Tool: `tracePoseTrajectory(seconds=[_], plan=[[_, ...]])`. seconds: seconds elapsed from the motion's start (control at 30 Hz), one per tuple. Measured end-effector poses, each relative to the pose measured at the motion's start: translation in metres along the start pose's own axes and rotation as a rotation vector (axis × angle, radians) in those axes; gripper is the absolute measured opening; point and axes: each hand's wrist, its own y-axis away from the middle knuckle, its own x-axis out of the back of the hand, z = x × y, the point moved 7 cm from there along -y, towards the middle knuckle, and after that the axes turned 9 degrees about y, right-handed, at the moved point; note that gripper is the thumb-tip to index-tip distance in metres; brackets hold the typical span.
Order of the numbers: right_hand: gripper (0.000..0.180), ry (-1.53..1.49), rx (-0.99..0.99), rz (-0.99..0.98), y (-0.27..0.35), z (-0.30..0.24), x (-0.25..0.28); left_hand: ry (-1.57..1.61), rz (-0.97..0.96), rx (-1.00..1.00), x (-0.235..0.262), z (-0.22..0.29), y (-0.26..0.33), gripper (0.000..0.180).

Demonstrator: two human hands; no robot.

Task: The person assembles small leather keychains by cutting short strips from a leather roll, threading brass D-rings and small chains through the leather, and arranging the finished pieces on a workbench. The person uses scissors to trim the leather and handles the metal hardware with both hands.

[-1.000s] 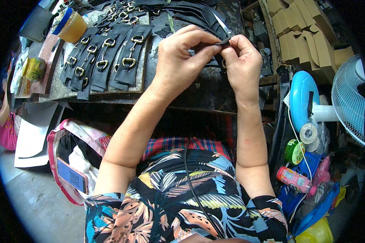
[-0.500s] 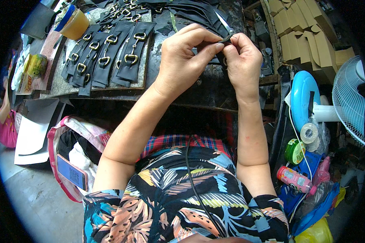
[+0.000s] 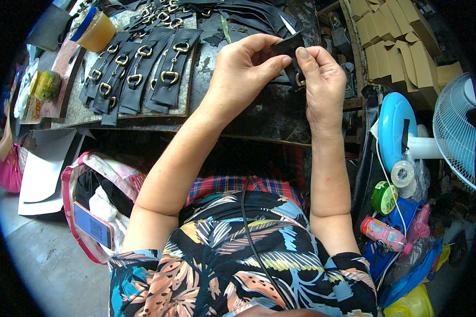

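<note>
While both our hands are raised over the dark counter (image 3: pixel 259 119), we pinch one black strap (image 3: pixel 287 45) between them, held in the air just above the counter's far middle. Our left hand (image 3: pixel 243 71) grips the strap's near edge between thumb and forefinger, fingers closed narrow on it. Our right hand (image 3: pixel 320 79) presses its thumb on the strap's top from the other side, the other fingers curled under; a small metal ring (image 3: pixel 300 80) shows just below that thumb, though we cannot tell whether it is already threaded onto the strap or only held against it.

Judging by what lies around us, a good share of the work looks done. To our left, a row of finished straps (image 3: pixel 143 74) lies side by side on a grey board (image 3: pixel 74 108), each one carrying a brass bit-shaped buckle. More buckled pieces (image 3: pixel 164 16) crowd the far edge of the counter. Beyond our hands sits a heap of plain black strips (image 3: pixel 248 13) with no metal visible on them, so we judge that a fair number remain to be fitted. The piece in hand seems mid-assembly: folded or being folded around its hardware, not yet laid down with the others.

A fan (image 3: pixel 455 137) stands at our right, and a bag (image 3: pixel 98 201) with a phone (image 3: pixel 92 224) sits on the floor at our left.
</note>
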Motion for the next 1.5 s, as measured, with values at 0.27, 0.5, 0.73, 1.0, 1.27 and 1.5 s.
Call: tracePoseTrajectory(seconds=[0.27,0.5,0.73,1.0,1.27,1.5], plan=[[0.016,-0.053,0.016,-0.053,0.004,-0.006,-0.003,0.019,0.015,-0.019,0.003,0.002,-0.002,0.024],[0.016,0.004,0.035,-0.034,0.004,-0.002,-0.003,0.104,0.069,-0.03,0.007,0.004,0.0,0.023],[0.013,0.235,0.103,-0.01,0.004,-0.007,-0.002,0.011,0.005,-0.113,0.005,0.013,0.001,0.015],[0.01,0.36,0.142,0.068,0.006,-0.009,0.003,-0.425,-0.136,-0.597,-0.013,0.044,0.014,0.021],[0.014,0.353,0.177,0.071,0.004,-0.015,-0.003,-0.147,0.035,-0.453,-0.005,0.031,0.007,0.013],[0.014,0.426,0.228,0.069,0.004,-0.02,-0.006,-0.062,0.086,-0.161,0.008,0.012,0.0,0.022]])
